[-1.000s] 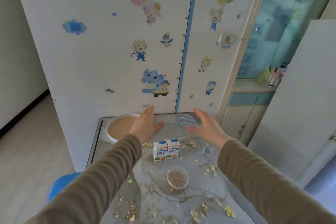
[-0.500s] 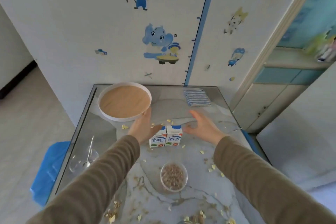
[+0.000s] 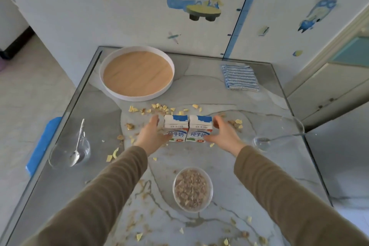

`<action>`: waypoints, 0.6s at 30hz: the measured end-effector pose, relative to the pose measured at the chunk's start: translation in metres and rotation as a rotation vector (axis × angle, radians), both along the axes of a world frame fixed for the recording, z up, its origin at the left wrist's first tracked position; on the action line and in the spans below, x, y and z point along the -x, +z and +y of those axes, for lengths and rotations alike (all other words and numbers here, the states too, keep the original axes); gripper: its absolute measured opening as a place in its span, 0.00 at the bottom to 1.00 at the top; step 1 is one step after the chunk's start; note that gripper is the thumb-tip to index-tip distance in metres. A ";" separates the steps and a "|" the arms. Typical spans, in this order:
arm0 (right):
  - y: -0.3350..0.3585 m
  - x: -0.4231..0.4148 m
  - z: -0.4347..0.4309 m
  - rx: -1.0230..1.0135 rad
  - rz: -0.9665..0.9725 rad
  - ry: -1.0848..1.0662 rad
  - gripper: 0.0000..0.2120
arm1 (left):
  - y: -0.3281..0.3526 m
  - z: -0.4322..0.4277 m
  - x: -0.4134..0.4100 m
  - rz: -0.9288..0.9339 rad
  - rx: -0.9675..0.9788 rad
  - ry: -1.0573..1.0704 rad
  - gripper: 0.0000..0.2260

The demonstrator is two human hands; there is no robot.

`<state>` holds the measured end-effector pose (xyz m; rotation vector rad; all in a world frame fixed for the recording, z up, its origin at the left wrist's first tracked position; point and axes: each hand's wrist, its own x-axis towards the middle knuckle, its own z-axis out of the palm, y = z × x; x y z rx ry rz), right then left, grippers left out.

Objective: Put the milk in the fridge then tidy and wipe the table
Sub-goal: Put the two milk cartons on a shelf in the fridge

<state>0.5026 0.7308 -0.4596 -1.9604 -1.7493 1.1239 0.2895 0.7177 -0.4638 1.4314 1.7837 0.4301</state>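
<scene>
1. Near the middle of the grey marble-patterned table (image 3: 199, 86), two small white-and-blue cardboard milk cartons (image 3: 180, 134) are standing upright, side by side and touching.
2. Both hands are now arriving on them. Half a second ago they were hovering around the pair with fingers spread.
3. The left hand (image 3: 152, 136) is curling its fingers along the outer side of the left carton (image 3: 175, 126), thumb crossing its front. The right hand (image 3: 223, 135) is clasping the right carton (image 3: 200, 126) the same way.
4. The cartons are not being lifted yet. Their bases are sitting on the table, so the fridge trip looks to be only beginning.
5. The tidying is waiting:
   - pale yellow flakes (image 3: 159, 107) are lying scattered around the cartons;
   - a clear glass bowl of brown cereal (image 3: 192, 188) is sitting nearer the front edge;
   - a round white-rimmed wooden tray (image 3: 137, 73) is resting by the far left corner;
   - a blue-and-white striped cloth (image 3: 240, 78) is lying by the far right corner.
</scene>
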 end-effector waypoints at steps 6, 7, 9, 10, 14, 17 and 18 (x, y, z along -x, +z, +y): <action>-0.026 0.010 0.006 -0.017 0.162 -0.053 0.23 | -0.029 0.004 -0.003 -0.142 -0.106 0.016 0.21; -0.029 0.010 0.006 -0.021 0.186 -0.070 0.23 | -0.031 0.004 -0.003 -0.165 -0.115 0.026 0.20; -0.032 0.009 0.005 -0.021 0.231 -0.090 0.23 | -0.034 0.005 -0.002 -0.206 -0.124 0.050 0.19; -0.031 0.008 0.004 -0.019 0.244 -0.090 0.22 | -0.034 0.005 -0.001 -0.219 -0.128 0.055 0.19; -0.017 0.007 -0.003 -0.033 0.346 -0.108 0.21 | -0.021 0.004 0.002 -0.270 -0.160 0.052 0.21; 0.006 0.006 -0.009 -0.075 0.413 -0.136 0.20 | 0.003 0.003 0.002 -0.345 -0.205 0.035 0.20; 0.014 0.005 -0.012 -0.091 0.435 -0.140 0.19 | 0.012 0.002 0.001 -0.368 -0.221 0.024 0.19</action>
